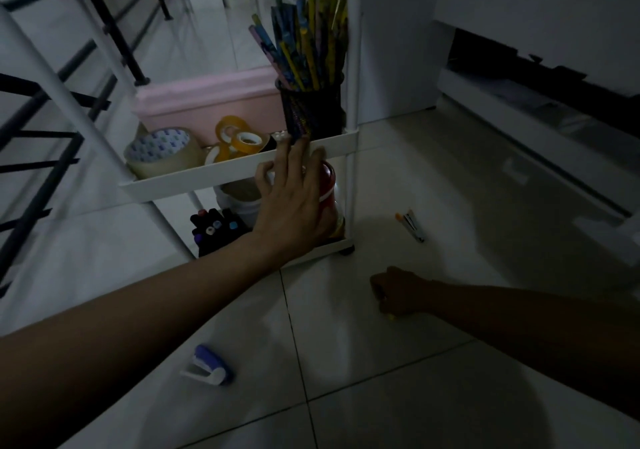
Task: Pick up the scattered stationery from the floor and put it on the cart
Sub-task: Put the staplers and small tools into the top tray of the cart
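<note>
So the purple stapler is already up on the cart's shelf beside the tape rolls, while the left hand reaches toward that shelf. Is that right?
Not quite. In the head view the purple stapler lies on the floor tiles, below the left forearm, not on the cart's shelf. The tape rolls do sit on that shelf, and the left hand does reach toward its front edge with fingers spread.

light: dim, brightest patch on floor mid-frame | floor [433, 178]: pale glossy tiles, dark grout lines | left: black metal railing [41, 158], slanted | right: white cabinet [519, 26] with dark open gap beneath | far back: white wall [391, 50], pale surface beyond the railing
</note>
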